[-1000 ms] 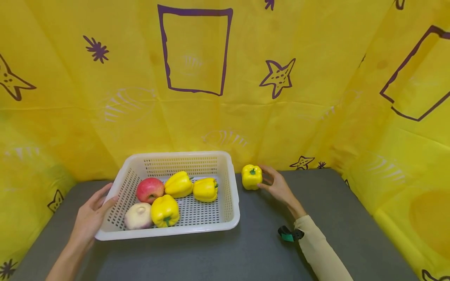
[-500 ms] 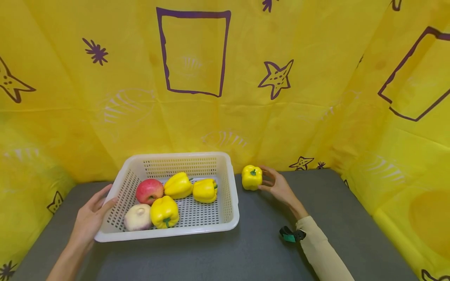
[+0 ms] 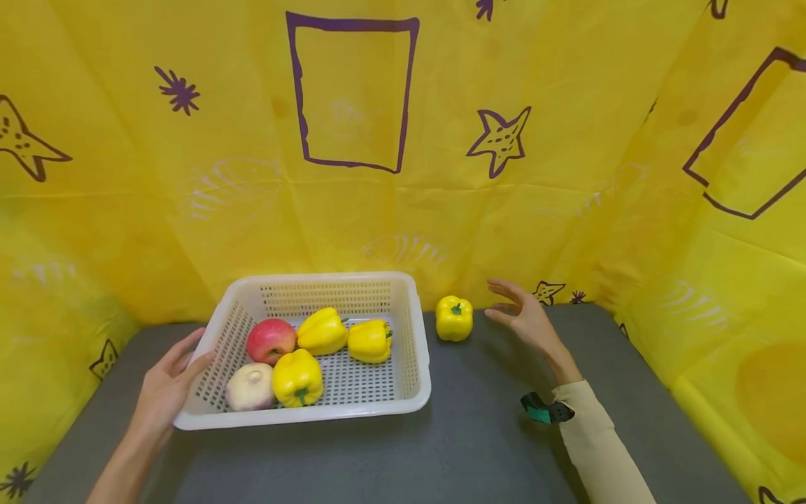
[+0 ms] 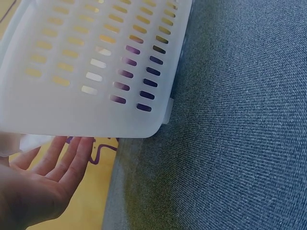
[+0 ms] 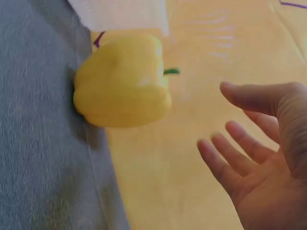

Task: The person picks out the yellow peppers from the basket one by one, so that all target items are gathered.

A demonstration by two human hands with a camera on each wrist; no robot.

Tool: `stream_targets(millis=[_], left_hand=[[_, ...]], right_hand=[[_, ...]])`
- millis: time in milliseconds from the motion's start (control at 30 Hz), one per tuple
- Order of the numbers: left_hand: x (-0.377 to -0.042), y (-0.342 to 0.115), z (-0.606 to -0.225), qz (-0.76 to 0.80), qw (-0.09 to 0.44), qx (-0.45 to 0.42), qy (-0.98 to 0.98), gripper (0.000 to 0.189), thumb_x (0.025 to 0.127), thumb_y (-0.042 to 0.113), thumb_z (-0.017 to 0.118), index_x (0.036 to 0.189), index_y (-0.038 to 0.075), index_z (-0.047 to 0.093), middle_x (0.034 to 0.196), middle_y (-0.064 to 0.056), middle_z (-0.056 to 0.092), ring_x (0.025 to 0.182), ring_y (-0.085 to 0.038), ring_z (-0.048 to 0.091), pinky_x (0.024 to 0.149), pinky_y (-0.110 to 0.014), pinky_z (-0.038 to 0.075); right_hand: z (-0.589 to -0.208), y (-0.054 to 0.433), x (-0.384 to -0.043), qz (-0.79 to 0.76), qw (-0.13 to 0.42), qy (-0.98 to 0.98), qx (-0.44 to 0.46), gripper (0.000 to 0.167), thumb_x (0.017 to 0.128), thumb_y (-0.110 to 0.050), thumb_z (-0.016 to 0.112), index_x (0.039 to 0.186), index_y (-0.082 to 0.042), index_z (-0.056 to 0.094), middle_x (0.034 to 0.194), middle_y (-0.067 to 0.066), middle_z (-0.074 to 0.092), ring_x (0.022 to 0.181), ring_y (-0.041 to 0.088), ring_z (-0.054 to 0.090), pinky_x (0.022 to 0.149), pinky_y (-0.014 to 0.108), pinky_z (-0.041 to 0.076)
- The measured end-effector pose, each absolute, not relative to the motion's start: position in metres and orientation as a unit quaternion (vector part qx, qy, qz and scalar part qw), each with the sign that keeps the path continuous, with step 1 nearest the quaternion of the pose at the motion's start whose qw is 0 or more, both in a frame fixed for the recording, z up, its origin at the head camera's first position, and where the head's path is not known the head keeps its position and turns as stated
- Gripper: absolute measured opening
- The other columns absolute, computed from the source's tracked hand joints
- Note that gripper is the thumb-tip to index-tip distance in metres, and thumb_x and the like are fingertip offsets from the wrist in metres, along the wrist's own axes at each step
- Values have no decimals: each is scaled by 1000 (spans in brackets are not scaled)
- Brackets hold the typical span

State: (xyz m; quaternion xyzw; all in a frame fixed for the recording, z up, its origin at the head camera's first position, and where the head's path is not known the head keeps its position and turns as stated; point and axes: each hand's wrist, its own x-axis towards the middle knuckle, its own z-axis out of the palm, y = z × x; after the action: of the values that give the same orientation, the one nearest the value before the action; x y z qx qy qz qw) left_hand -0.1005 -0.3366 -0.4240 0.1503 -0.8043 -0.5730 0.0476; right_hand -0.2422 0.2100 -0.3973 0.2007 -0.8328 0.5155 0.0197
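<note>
At the left end of a white perforated plastic basket [image 3: 296, 417], my left hand [image 3: 165, 385] holds the rim, thumb on top and fingers beneath. In the left wrist view, the fingers [image 4: 72, 163] reach under the basket's edge. Inside the basket lie a red apple [image 3: 271, 340], a white-and-purple turnip [image 3: 250, 387] and 3 yellow bell peppers, one of them [image 3: 298, 378] at the front. Another yellow bell pepper [image 3: 454, 318] stands upright on the table, right of the basket. My right hand [image 3: 525, 318] is apart from it on its right, fingers spread and holding nothing.
The dark grey table [image 3: 478, 434] ends at a yellow cloth backdrop [image 3: 441, 210] with purple drawings, which also rises along both sides. A black strap with a green patch [image 3: 545, 409] is on the right wrist.
My right hand has let go of the yellow bell pepper beside the basket and drawn back to the right. The pepper stays in place; my left hand still holds the basket.
</note>
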Motion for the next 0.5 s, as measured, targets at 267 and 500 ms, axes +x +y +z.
stream_targets(millis=[267,500], left_hand=[[-101,-338,-423,-574,47,147,-804,65,98,37,59,155,21,31,95,36,60,78,-2,67,62,-30,56],[-102,-336,-423,-574,42,156,-803,67,98,39,57,155,18,29,94,35,60,78,-2,67,63,-30,56]], right_hand=[[-372,185,-225,494,62,-833,239,56,86,7,70,136,12,47,137,33,47,125,49,46,98,59,42],[-378,182,-233,491,76,-829,257,57,85,6,71,137,9,49,139,28,49,126,44,48,100,57,42]])
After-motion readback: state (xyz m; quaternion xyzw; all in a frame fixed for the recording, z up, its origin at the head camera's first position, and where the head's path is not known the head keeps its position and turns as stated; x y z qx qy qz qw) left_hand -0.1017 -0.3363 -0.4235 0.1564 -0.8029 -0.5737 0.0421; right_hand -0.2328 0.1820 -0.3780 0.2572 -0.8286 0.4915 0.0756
